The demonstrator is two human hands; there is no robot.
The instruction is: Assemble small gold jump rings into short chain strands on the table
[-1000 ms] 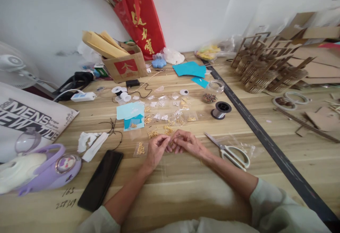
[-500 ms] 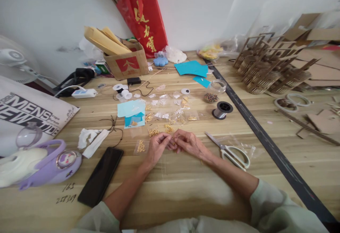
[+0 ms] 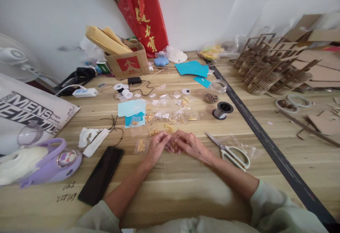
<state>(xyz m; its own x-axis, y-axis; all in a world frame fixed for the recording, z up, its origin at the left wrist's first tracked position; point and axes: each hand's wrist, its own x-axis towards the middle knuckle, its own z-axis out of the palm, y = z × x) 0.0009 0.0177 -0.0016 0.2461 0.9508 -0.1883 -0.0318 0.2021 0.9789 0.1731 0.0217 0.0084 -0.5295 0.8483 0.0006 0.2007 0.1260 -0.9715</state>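
My left hand [image 3: 156,148] and my right hand [image 3: 188,143] meet above the wooden table, thumbs and fingertips pinched close together. From the left hand a faint, thin clear thread [image 3: 163,164] trails down toward me. A speck of gold shows between the hands, by the right fingertips; its shape is too small to tell. Just beyond the fingers lie heaps of gold beads [image 3: 153,132] and a loose gold cluster [image 3: 169,128]. Left of my left hand is a small clear bag of gold beads [image 3: 141,146]. Scissors [image 3: 230,152] with white handles rest to the right of my right hand.
A wire spool [image 3: 222,110] and a jar of dark beads [image 3: 212,96] stand beyond the scissors. Silvery bags [image 3: 162,115] and blue cards [image 3: 135,109] lie farther back. At left are a black phone [image 3: 101,176] and a purple bottle [image 3: 55,162]. Woven brown baskets [image 3: 268,66] crowd the right.
My right fingers have shifted slightly at the pinch, and the gold speck shows a little differently. Both hands stay in almost the same place; the view has moved very slightly.
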